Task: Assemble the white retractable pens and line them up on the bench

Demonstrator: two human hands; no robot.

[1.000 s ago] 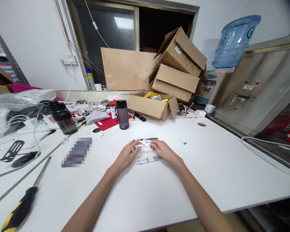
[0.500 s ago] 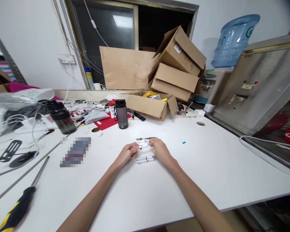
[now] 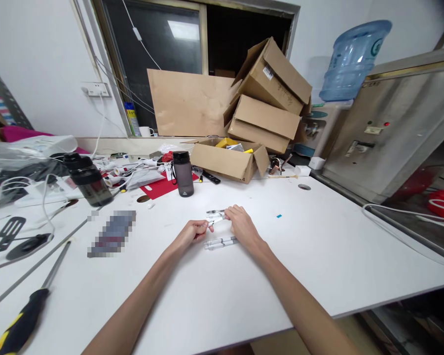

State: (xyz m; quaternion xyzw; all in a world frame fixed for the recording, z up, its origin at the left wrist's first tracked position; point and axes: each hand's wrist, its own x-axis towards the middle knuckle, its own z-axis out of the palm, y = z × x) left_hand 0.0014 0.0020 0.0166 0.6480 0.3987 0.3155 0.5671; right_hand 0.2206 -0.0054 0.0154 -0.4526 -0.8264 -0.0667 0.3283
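Note:
Between my two hands a white pen (image 3: 217, 221) is held just above the table, tilted up a little to the right. My left hand (image 3: 194, 231) is closed on its left end, thumb and fingers pinching. My right hand (image 3: 241, 224) is closed around the other end, its fingertips largely hidden behind the knuckles. Just beyond lie more pens (image 3: 215, 212), one with a dark barrel, partly covered by my right hand. Nearer to me, clear-and-white pens (image 3: 219, 243) lie side by side, their right ends close to my right wrist.
A dark bottle (image 3: 183, 175) stands behind my hands, near an open cardboard box (image 3: 229, 162). Another bottle (image 3: 88, 180) and cables are at the left. A screwdriver (image 3: 31, 305) lies front left, near a blurred-out object (image 3: 113, 233). A small blue scrap (image 3: 279, 216) sits right.
The view has shifted slightly, so everything sits a little further left. Both hands still hold the white pen, and more of its barrel shows beside my left fingers.

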